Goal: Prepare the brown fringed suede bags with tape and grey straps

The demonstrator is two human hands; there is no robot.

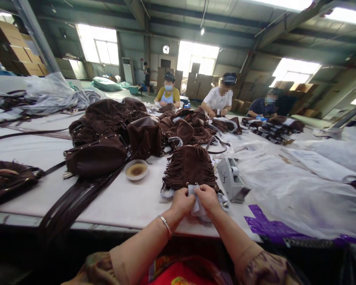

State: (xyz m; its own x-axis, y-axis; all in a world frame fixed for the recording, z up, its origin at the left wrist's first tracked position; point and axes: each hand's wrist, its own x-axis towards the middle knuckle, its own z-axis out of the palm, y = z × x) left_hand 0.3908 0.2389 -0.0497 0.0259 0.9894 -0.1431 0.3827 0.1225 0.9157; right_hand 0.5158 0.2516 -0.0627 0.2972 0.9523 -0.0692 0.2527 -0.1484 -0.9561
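A dark brown fringed bag [192, 164] lies on the table in front of me, its near edge toward my body. My left hand [184, 201] and my right hand [207, 198] meet at that edge, thumbs and fingers pinched on a piece of white tissue paper [197, 204]. The paper sits between them, by small metal eyelets on the bag. More pale wrapping shows at both near corners of the bag. What lies under my fingertips is hidden.
Left of the bag stands a white bowl [136, 170] of brownish liquid; right is a grey tape dispenser [231, 180]. Brown bags [106, 118] are heaped beyond. Plastic sheeting [302, 186] and purple tape [269, 226] cover the right side. Several people work across the table.
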